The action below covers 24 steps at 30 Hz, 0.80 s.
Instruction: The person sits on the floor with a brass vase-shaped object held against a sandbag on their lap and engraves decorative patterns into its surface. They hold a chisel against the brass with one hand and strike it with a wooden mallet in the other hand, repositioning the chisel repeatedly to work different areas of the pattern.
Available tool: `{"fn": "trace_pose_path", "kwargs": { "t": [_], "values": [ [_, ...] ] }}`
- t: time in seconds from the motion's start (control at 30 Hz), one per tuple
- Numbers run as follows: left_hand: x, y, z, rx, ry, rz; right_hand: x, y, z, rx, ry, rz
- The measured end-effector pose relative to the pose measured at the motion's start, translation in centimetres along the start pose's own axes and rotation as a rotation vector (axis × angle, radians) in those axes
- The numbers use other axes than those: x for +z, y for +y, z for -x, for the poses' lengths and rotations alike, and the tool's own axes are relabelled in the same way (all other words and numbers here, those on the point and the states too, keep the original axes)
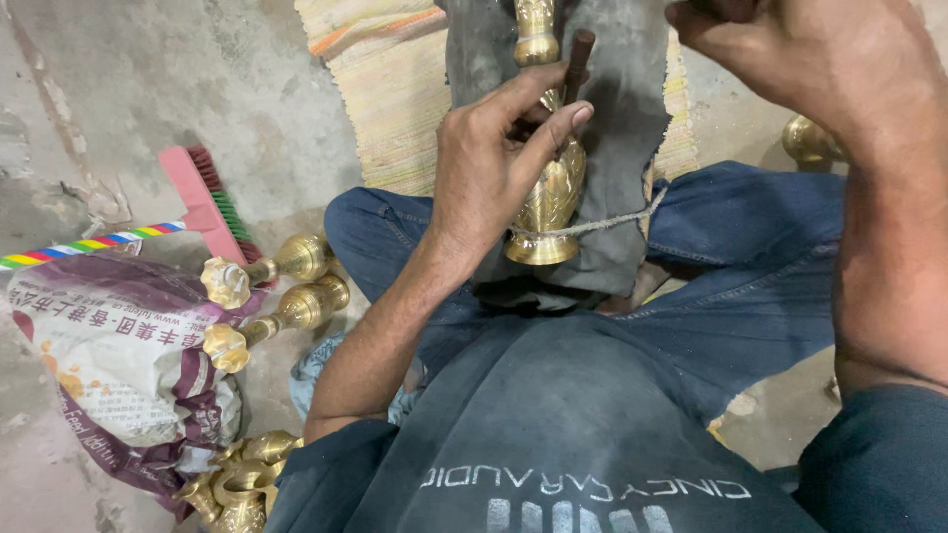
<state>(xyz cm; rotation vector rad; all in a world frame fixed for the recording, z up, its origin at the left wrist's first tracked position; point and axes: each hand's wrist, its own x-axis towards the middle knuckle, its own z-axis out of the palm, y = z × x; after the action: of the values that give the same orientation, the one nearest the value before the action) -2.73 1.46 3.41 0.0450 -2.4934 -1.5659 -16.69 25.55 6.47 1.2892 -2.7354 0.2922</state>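
Left hand (494, 163) pinches a thin dark metal punch (577, 61) against the engraved golden brass vase (549, 202); right hand (790, 59) raised in a closed fist, can't tell what's inside.

Left grip (494, 158) around brass vase (549, 202)

I see a bare grey concrete floor (118, 89), stained and cracked at the far left. A striped woven mat (390, 89) lies on it at the far middle, running under a dark cloth. On the left lies a brush (212, 202) with a pink head and a rainbow-striped handle reaching to the left edge. Just near of it sits a printed sack (118, 365), white and maroon, crumpled. Two brass vases (267, 296) lie on their sides between sack and knee, flared mouths resting on the sack. More brass pieces (237, 479) are heaped at the near left. Another brass piece (810, 140) shows on the floor at the far right.
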Motion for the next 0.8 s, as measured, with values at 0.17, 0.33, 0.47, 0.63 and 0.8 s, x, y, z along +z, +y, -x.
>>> {"fn": "trace_pose_path", "kwargs": {
  "t": [0.17, 0.33, 0.47, 0.63, 0.8],
  "values": [
    [-0.16, 0.08, 0.02, 0.025, 0.030, -0.020, 0.07, 0.47, 0.19, -0.025, 0.013, -0.006],
    [-0.29, 0.39, -0.03, 0.077, 0.039, -0.029, -0.07, 0.12, -0.01, 0.011, 0.007, -0.026],
    [-0.28, 0.73, 0.12, 0.043, 0.045, -0.033, -0.47, -0.07, -0.54, 0.150, -0.188, -0.206],
    [-0.26, 0.90, -0.07, 0.035, 0.034, 0.008, -0.57, 0.08, -0.63, 0.049, -0.089, -0.121],
    [-0.42, 0.66, 0.11, -0.133, -0.032, -0.018, -0.04, 0.05, -0.36, 0.041, -0.070, 0.030]
  ]
}}
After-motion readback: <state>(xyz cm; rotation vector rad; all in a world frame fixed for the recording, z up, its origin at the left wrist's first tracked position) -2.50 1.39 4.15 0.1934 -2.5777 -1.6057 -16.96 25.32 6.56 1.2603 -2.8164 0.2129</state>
